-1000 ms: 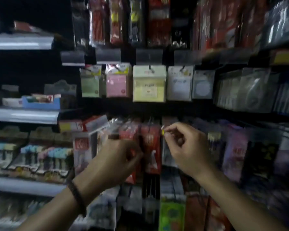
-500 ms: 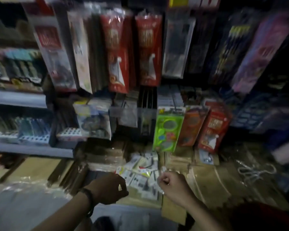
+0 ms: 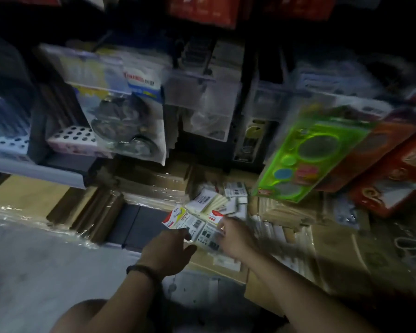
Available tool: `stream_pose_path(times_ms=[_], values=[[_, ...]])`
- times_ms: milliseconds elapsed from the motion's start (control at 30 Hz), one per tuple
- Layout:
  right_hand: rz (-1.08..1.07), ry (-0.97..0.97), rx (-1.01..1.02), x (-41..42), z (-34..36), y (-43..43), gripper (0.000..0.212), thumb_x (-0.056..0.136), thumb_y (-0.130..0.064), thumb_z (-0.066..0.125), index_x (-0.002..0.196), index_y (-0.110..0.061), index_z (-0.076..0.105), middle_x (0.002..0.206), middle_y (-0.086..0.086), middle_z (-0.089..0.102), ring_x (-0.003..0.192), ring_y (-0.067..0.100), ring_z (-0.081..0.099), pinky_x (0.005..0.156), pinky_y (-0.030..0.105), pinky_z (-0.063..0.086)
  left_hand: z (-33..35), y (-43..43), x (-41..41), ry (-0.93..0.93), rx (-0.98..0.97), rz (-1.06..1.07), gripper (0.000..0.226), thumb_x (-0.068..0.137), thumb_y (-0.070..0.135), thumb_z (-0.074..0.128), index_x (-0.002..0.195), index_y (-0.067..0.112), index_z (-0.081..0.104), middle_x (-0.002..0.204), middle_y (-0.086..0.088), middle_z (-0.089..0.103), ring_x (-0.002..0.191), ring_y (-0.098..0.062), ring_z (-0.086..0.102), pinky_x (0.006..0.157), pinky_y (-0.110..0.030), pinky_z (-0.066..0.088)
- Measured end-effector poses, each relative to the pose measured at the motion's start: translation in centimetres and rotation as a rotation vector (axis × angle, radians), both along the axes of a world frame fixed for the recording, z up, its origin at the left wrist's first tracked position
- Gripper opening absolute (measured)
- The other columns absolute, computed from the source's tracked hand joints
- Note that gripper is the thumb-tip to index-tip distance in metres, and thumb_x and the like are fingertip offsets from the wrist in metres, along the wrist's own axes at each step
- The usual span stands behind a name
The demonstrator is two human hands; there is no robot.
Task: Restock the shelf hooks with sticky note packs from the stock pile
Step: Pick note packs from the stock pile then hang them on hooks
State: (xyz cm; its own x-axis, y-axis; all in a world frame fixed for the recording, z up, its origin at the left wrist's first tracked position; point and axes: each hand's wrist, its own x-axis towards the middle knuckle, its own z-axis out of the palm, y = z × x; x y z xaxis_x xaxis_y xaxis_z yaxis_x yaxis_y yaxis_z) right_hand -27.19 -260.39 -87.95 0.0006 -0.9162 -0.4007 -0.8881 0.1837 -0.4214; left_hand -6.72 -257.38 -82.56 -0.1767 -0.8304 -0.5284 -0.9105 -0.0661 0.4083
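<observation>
Both hands are reaching down towards a loose pile of sticky note packs point(image 3: 203, 207). These are small flat pads, pale yellow and white, in clear wrap with barcode labels. The pile is lying just beyond the fingertips, on brown cardboard boxes point(image 3: 154, 186) wrapped in shiny film.

The left hand point(image 3: 168, 251), wearing a dark beaded bracelet point(image 3: 142, 270) at the wrist, is stretching forward with its fingers straight and its thumb spread apart. Its fingertips are meeting the near edge of the closest pack point(image 3: 185, 221), a white one with a red corner. The right hand point(image 3: 235, 239) is lying just beside the left, over the right-hand side of the front packs. Motion is smearing it, so I cannot tell whether its fingers are pinching a pack or only resting on one.

Above and to the right of the right hand, a bright green plastic stencil card point(image 3: 315, 155) is hanging at a tilt. Orange-red boxed packs point(image 3: 394, 169) are leaning past it, and the frame edge is cutting them off.

Above the left hand, clear plastic bags point(image 3: 120, 111) are hanging with dark round contents that are too dim to identify. The pile's far packs are blurring together, and the labels are too small to read. Darkness is swallowing the shelving higher up.
</observation>
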Motion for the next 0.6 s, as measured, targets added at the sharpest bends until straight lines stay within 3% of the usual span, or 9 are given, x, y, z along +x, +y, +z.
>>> stream_pose_path(times_ms=[133, 200, 300, 333, 467, 533, 600], values=[[-0.131, -0.016, -0.067, 3.3, -2.7, -5.6, 0.036, 0.098, -0.035, 0.071, 0.125, -0.012, 0.064, 0.119, 0.014, 0.072, 0.109, 0.033, 0.070, 0.087, 0.036, 0.057, -1.2, -1.4, -0.4, 0.039, 0.040, 0.025, 0.037, 0.102, 0.055, 0.057, 0.134, 0.037, 0.062, 0.123, 0.003, 0.072, 0.109, -0.018, 0.070, 0.095, -0.037, 0.058], [-0.179, 0.017, -0.104, 4.6, -3.6, -7.8, 0.044, 0.101, -0.037, 0.069, 0.137, -0.013, 0.060, 0.131, 0.016, 0.067, 0.123, 0.033, 0.064, 0.090, 0.032, 0.050, -1.8, -2.0, -0.4, 0.038, 0.064, 0.042, 0.036, 0.100, 0.059, 0.056, 0.130, 0.039, 0.062, 0.114, 0.004, 0.074, 0.102, -0.018, 0.072, 0.094, -0.040, 0.059], [-0.184, 0.122, -0.118, 5.6, -5.4, -10.4, 0.059, 0.098, -0.047, 0.069, 0.149, -0.023, 0.052, 0.155, 0.016, 0.044, 0.144, 0.039, 0.040, 0.118, 0.046, 0.038, -2.3, -2.5, -0.2, 0.054, 0.074, 0.044, 0.039, 0.099, 0.061, 0.054, 0.131, 0.040, 0.061, 0.116, 0.005, 0.075, 0.105, -0.017, 0.072, 0.095, -0.041, 0.059], [-0.195, 0.161, -0.091, 5.8, -6.2, -11.1, 0.065, 0.095, -0.052, 0.070, 0.150, -0.026, 0.050, 0.158, 0.017, 0.038, 0.146, 0.042, 0.035, 0.121, 0.051, 0.035, -2.4, -2.7, -0.1, 0.058, 0.074, 0.044, 0.040, 0.100, 0.061, 0.054, 0.133, 0.040, 0.060, 0.118, 0.005, 0.075, 0.107, -0.017, 0.071, 0.096, -0.040, 0.059], [-0.264, 0.316, -0.017, 5.9, -8.5, -12.6, 0.090, 0.078, -0.069, 0.076, 0.150, -0.026, 0.045, 0.157, 0.023, 0.026, 0.146, 0.046, 0.023, 0.119, 0.054, 0.028, -2.3, -2.9, 0.3, 0.055, 0.077, 0.038, 0.042, 0.101, 0.062, 0.053, 0.136, 0.040, 0.059, 0.128, 0.004, 0.071, 0.113, -0.020, 0.070, 0.097, -0.040, 0.058], [-0.310, 0.322, 0.025, 5.8, -8.6, -13.2, 0.107, 0.067, -0.070, 0.083, 0.153, -0.024, 0.039, 0.158, 0.023, 0.021, 0.149, 0.046, 0.018, 0.122, 0.054, 0.024, -2.1, -2.8, 0.5, 0.058, 0.074, 0.039, 0.044, 0.101, 0.062, 0.053, 0.138, 0.039, 0.058, 0.130, 0.004, 0.068, 0.114, -0.022, 0.070, 0.097, -0.040, 0.058], [-0.331, 0.311, 0.056, 5.7, -8.6, -13.8, 0.112, 0.058, -0.069, 0.088, 0.149, -0.023, 0.041, 0.157, 0.022, 0.020, 0.149, 0.046, 0.017, 0.122, 0.055, 0.025, -1.8, -2.8, 0.6, 0.051, 0.082, 0.038, 0.045, 0.102, 0.062, 0.053, 0.139, 0.039, 0.057, 0.134, 0.003, 0.065, 0.118, -0.023, 0.068, 0.099, -0.040, 0.057]])
